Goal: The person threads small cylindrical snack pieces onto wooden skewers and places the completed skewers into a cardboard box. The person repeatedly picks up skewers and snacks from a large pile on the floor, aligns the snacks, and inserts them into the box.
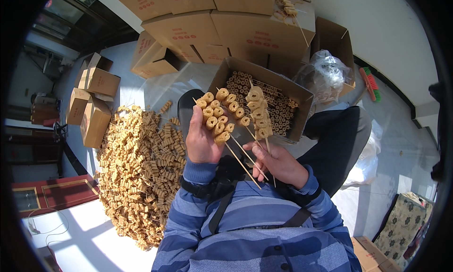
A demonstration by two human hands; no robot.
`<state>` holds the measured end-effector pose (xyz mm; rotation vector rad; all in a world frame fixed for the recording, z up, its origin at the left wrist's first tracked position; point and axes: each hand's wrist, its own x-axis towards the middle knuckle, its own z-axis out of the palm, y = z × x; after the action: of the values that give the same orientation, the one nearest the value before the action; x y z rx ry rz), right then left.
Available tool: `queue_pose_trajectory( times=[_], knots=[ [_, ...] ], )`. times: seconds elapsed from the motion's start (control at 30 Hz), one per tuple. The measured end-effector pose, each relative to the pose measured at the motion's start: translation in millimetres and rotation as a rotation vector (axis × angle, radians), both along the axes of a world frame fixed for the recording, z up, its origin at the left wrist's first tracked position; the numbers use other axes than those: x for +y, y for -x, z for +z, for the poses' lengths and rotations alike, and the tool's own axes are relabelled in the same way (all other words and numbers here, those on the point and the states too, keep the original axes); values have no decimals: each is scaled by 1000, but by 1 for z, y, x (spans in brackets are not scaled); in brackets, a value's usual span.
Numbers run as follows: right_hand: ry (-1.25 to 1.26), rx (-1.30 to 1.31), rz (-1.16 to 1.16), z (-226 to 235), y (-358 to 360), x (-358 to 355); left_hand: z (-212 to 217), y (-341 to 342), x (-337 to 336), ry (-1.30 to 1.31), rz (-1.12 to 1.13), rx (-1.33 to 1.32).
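Holding a fan of loaded bamboo skewers (222, 116) up in front of the chest: left hand (200, 142) has its fingers closed round the upper part of the fan, thumb side pressed on the tan ring-shaped food pieces; right hand (276, 161) has its fingers closed on the bare stick ends of another skewer (258, 114), held just beside the fan and touching it near the bottom

Risks, as a judgement:
- sticks cross at the bottom and splay at the top, so a loose left grip could let one slide out and drop to the floor
- the pointed tips sit close to both palms, so a jab is possible if the bundle shifts
- the pieces look soft, and squeezing could crack one or push it down the stick

Counts:
- about four skewers in the left hand, one in the right; overlap makes the exact figure hard to tell
- roughly five or six pieces per skewer
- one open cardboard box (302, 90) in front of the knees, partly filled with skewers laid in rows, too many to count
- one big loose heap of skewers (141, 168) on the floor at the person's left, uncountable
- a stack of closed cartons (222, 29) behind, at least seven
- three or four small cartons (94, 102) far left
- one clear plastic bag (325, 74), one broom (370, 83) at right
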<state>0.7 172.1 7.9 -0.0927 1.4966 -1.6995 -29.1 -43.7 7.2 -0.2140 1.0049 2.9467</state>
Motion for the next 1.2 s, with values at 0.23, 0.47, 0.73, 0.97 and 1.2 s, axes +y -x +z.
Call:
queue_pose_trajectory(
  times=[0.23, 0.47, 0.73, 0.97, 1.2],
  knots=[
    [-38, -43, 186, 11, 6, 5, 2, -3, 15, -20, 36, -60],
    [4, -18, 164, 3, -1, -1, -10, -3, 9, -122, -47, -59],
    [-17, -26, -149, -11, 3, 5, -17, -2, 11, -78, -9, -50],
    [-383, 307, -250, -24, 9, 6, -10, -6, 18, -77, -50, -20],
    [-211, 152, -306, -24, 10, 9, -11, -5, 16, -109, -4, -11]
  ],
)
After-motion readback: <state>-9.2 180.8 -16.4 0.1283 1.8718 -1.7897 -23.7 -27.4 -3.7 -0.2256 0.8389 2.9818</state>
